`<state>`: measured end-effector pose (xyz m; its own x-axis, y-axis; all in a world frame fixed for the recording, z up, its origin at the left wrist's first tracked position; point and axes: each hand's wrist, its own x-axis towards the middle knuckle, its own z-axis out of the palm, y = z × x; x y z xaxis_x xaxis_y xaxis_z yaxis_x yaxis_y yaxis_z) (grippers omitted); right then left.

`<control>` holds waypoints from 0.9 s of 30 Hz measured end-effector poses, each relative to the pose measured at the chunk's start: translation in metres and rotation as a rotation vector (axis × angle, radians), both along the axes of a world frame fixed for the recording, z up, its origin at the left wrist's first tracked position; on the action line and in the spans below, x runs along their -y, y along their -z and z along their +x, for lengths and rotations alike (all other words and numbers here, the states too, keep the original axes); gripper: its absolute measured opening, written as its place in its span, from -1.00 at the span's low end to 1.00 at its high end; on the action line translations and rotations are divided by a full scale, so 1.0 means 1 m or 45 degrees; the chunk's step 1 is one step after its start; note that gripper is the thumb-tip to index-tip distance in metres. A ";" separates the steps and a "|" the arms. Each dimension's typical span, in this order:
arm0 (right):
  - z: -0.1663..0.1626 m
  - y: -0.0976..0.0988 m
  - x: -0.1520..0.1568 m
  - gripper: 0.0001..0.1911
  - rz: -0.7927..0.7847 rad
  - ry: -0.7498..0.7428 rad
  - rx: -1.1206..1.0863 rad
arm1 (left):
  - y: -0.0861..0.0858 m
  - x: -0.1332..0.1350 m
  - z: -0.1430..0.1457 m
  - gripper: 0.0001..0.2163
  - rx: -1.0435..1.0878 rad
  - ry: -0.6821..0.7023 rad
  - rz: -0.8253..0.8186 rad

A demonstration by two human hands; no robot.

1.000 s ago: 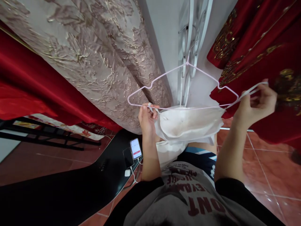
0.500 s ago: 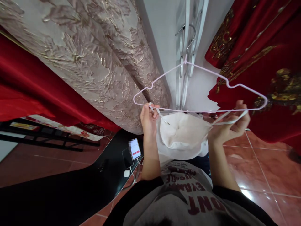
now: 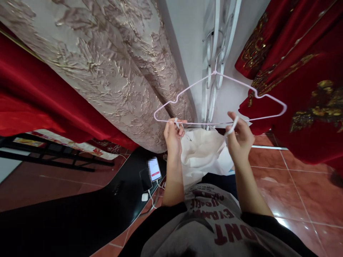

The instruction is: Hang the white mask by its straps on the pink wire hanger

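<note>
A thin pale pink wire hanger (image 3: 268,95) hangs in front of me at chest height. A white garment (image 3: 201,150) with narrow straps droops below its bottom bar. My left hand (image 3: 173,134) is closed, pinching one strap against the bar near the hanger's left end. My right hand (image 3: 240,141) is closed on the other strap, holding it up to the bar right of the middle. The cloth bunches between my two hands.
A beige embroidered gown (image 3: 112,60) hangs at the left over red fabric (image 3: 32,107). Red gold-trimmed garments (image 3: 302,82) hang at the right. A white metal rack (image 3: 214,53) stands behind the hanger. A phone (image 3: 154,169) lies on a black surface (image 3: 80,214).
My right hand has pulled its strap in from the hanger's far right end toward the middle. The garment has slackened and bunched narrower. The left hand has stayed put.
</note>
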<state>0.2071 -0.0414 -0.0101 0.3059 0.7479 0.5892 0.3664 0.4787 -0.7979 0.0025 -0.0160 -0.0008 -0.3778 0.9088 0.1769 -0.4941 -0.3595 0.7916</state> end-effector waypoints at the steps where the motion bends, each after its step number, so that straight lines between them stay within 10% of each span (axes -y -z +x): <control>1: 0.002 -0.006 -0.007 -0.62 -0.076 -0.032 0.053 | 0.000 0.001 -0.002 -0.65 -0.017 -0.002 -0.003; 6: 0.011 -0.010 -0.023 -0.66 -0.183 -0.091 0.064 | 0.012 0.001 -0.020 -0.78 -0.192 -0.091 -0.048; 12: 0.023 0.001 -0.025 -0.62 -0.117 -0.114 -0.039 | 0.011 -0.021 -0.065 -0.80 -0.305 -0.705 0.092; 19: 0.023 0.003 -0.027 -0.52 -0.112 -0.145 -0.059 | -0.032 -0.040 -0.108 -0.75 -0.528 -0.131 0.129; 27: 0.025 -0.002 -0.027 -0.53 -0.123 -0.206 -0.077 | -0.014 -0.034 -0.137 -0.60 -0.402 -0.014 0.060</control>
